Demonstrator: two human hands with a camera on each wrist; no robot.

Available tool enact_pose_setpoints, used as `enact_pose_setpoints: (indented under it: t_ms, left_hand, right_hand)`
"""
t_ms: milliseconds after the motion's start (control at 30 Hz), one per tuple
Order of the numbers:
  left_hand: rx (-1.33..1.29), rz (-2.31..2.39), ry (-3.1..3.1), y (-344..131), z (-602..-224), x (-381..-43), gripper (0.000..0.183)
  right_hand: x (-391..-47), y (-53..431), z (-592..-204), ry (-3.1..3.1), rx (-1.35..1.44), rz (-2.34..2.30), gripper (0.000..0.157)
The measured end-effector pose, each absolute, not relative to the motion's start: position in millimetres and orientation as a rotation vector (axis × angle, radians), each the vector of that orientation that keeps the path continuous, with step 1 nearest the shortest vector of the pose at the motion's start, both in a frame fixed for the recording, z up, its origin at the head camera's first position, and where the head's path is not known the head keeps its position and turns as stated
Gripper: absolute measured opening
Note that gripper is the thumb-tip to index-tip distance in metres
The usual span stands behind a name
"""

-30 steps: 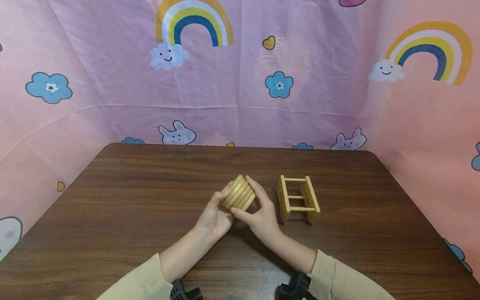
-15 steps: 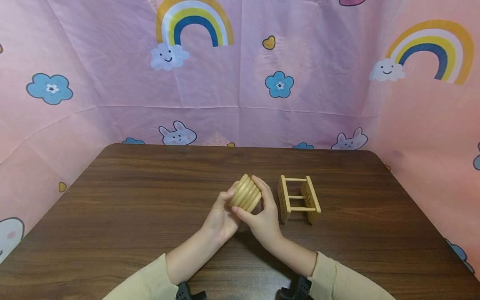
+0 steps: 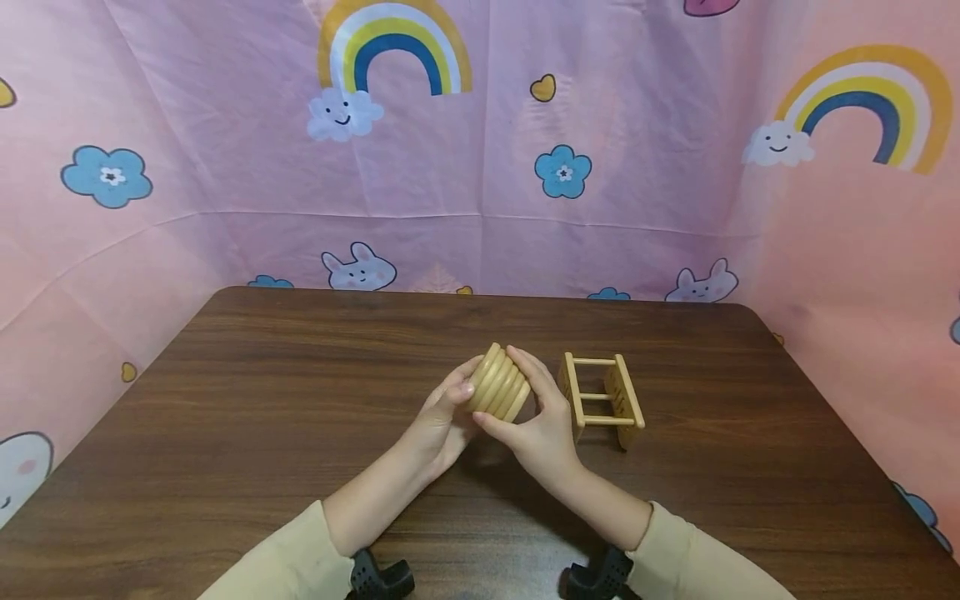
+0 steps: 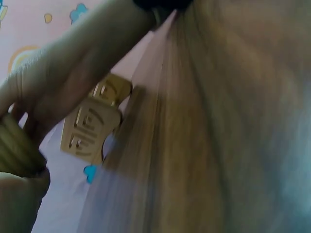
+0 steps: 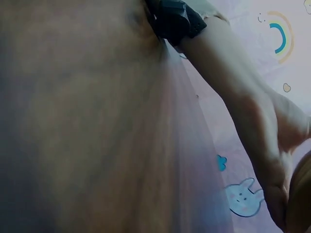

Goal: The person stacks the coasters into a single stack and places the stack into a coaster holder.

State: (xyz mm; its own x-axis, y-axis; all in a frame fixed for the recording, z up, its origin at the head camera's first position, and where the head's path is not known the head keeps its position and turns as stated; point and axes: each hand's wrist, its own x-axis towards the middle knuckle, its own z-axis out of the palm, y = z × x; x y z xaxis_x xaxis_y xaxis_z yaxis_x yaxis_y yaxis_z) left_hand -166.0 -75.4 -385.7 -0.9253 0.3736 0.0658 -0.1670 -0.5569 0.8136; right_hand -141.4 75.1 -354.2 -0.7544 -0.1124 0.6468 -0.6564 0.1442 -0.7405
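In the head view, a stack of several pale wooden coasters (image 3: 501, 385) is held tilted above the table between both hands. My left hand (image 3: 438, 425) grips the stack from the left, its thumb on the near face. From the right, my right hand (image 3: 543, 421) pinches it, thumb below and fingers along the upper edge. The stack's edge (image 4: 17, 150) shows at the left of the left wrist view, and part of the coasters (image 5: 300, 199) at the right border of the right wrist view.
A small wooden rack (image 3: 628, 396) with slotted side panels and crossbars stands just right of the right hand. Beneath lies the dark brown wooden table (image 3: 300, 375). A patterned pink cloth (image 3: 480, 183) surrounds its back and sides.
Both hands have shifted a little right and slightly farther away, carrying the stack of coasters closer to the rack. The rack stays in place.
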Motion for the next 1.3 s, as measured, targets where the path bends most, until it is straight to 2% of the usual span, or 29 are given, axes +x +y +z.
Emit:
enact_pose_setpoints:
  t_ms: [433,667,1033,1300]
  left_hand:
    - [0.663,2.089,1.859,-102.6,-371.5,-185.8,0.071]
    - [0.807,2.019,1.821,-107.3,-367.3,-190.2,0.080]
    - [0.787,1.936,1.881,-104.6,-358.9,-186.3,0.072]
    - [0.744,1.924,1.923,-95.5,-352.2,-178.5,0.068]
  right_hand:
    - [-143.6,89.8,-342.1,-2.061,0.862,1.584,0.075]
    - [-142.3,95.4,-342.8,-2.131,0.904,1.569,0.076]
    - [-142.8,100.5,-339.9,-2.135,0.988,1.550,0.072]
    - [-162.6,109.2,-364.6,-2.135,1.053,1.527,0.073]
